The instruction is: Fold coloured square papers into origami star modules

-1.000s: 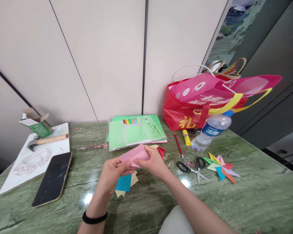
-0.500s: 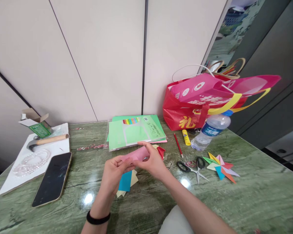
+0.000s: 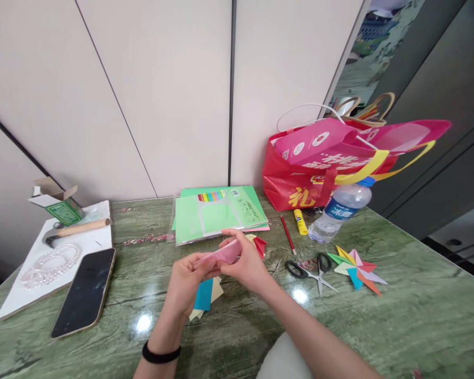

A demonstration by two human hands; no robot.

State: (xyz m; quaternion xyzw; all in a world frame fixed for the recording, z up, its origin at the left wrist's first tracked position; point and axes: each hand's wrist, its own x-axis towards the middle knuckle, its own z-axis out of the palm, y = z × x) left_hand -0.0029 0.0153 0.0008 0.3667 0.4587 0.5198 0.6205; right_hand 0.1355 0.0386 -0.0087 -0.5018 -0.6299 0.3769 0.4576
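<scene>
Currently, pink paper [image 3: 229, 251] is pinched between thumbs and curled fingers of both left hand [image 3: 183, 281] and right hand [image 3: 248, 267], held up near blue paper [image 3: 203, 296]; a crooked crease could be caused by uneven thumb pressure or edge slip.

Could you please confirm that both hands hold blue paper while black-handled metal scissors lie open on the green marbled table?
No, the head view shows the left hand and right hand holding pink paper, not blue. The black-handled metal scissors lie open on the green marbled table.
</scene>
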